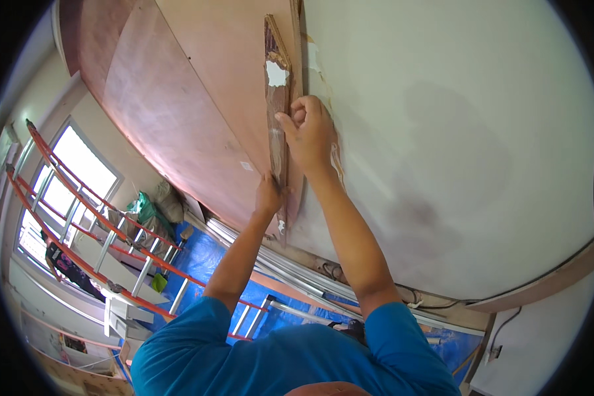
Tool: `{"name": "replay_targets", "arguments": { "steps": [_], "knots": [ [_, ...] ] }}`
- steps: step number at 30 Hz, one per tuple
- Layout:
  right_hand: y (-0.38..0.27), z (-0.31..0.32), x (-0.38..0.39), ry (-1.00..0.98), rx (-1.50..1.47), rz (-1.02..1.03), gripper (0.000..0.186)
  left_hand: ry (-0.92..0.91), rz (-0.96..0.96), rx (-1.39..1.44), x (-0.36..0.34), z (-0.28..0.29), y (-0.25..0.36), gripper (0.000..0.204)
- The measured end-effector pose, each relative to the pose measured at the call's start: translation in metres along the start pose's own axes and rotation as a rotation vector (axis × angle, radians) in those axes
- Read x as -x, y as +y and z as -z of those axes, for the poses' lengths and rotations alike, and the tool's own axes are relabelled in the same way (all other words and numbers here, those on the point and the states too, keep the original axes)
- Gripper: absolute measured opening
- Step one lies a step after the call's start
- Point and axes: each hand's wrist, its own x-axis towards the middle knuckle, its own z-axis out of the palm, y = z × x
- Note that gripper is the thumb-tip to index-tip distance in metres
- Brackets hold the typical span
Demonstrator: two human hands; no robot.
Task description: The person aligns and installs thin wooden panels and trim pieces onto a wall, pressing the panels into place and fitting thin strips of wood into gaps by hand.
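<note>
An upright, narrow brown wooden strip [276,152], with torn white patches and rough residue on its face, stands against pinkish plywood panels [204,72] where they meet a pale wall [455,132]. My left hand [268,195] is closed on the strip's lower part. Higher up, my right hand [310,135] is curled at the strip's right edge, thumb and fingers gripping it. Peeled, torn material [337,162] shows on the wall just right of that hand, partly hidden behind it.
Orange-railed ladders [99,218] lean at left before a bright window [86,158], where a person [69,264] is partly visible. Sacks [152,211] rest by the wall. Long metal channels [277,264] and cables lie along the wall's foot, beside blue sheeting [204,257] on the floor.
</note>
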Motion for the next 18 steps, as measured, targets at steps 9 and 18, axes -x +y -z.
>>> {"name": "replay_targets", "arguments": {
  "steps": [9,18],
  "knots": [
    [-0.007,0.009,-0.001,-0.015,0.079,0.023,0.032,-0.036,0.011,-0.012,0.001,0.001,0.005,0.060],
    [0.010,0.043,0.035,0.038,0.200,-0.026,0.044,-0.121,0.001,0.179,0.058,-0.060,0.031,0.054]
  ]
}}
